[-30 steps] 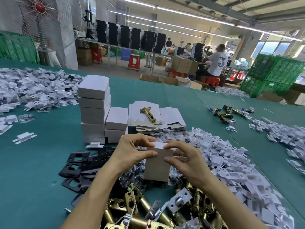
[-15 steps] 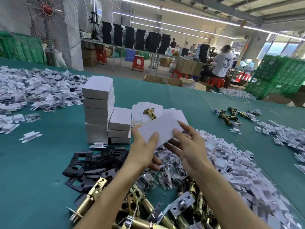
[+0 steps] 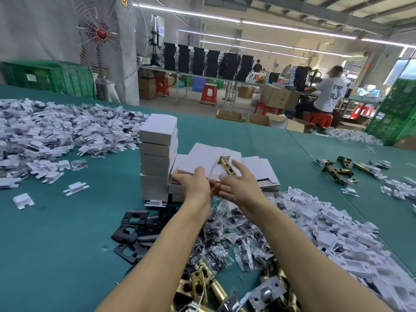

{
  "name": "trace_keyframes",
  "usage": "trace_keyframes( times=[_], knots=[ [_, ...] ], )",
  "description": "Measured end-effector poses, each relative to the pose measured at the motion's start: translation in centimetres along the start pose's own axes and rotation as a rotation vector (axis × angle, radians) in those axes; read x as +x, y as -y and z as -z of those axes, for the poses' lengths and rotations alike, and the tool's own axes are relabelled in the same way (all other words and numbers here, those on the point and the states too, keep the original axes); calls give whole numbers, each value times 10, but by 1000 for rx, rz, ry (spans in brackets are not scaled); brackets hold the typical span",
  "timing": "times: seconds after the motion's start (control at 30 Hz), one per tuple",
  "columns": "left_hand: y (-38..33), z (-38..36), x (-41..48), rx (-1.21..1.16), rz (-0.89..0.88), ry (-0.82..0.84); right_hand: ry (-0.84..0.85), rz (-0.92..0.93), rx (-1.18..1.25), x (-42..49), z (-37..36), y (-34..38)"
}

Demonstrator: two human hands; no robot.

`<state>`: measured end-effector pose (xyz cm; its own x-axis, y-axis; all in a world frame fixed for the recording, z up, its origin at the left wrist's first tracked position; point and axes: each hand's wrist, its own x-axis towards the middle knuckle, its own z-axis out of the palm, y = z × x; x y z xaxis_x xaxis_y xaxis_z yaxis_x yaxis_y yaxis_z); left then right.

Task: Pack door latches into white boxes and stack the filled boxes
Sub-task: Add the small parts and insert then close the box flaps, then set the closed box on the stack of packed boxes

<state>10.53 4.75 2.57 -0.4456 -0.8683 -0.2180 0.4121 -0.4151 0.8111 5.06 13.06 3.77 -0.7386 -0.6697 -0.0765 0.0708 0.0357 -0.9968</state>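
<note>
Tall stack of white boxes (image 3: 157, 158) on the green surface (image 3: 67, 244), white box (image 3: 191, 162) atop the shorter stack (image 3: 177, 190) just beside it, pinched at its near edge by the left grip (image 3: 193, 185), right grip (image 3: 242, 185) spread wide and empty, near a brass latch (image 3: 226, 165) lying on flat cartons (image 3: 258, 167)

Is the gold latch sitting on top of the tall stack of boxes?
No, the gold latch lies on the pile of flat cardboard sheets, apart from the tall stack of boxes.

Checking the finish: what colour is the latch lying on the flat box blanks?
Shiny brass gold. The latch lies on the white blanks, clearest in the head view.
</note>
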Motion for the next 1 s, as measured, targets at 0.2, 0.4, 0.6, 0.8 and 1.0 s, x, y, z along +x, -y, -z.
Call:
trace_keyframes(
  times=[0.2,0.4,0.6,0.8,1.0],
  knots=[
    [0,6,14,-118,-7,-128,-11,-167,-82,-5,25,-25],
    [15,8,14,42,-88,-204,-14,-184,-142,0,41,-34],
    [19,6,20,69,-176,-282,24,-173,-178,8,48,-32],
    [20,4,28,-49,-221,-324,-81,13,-624,39,40,-26],
    [37,11,15,-116,-320,-314,-61,129,-1240,84,41,-33]
  ],
)
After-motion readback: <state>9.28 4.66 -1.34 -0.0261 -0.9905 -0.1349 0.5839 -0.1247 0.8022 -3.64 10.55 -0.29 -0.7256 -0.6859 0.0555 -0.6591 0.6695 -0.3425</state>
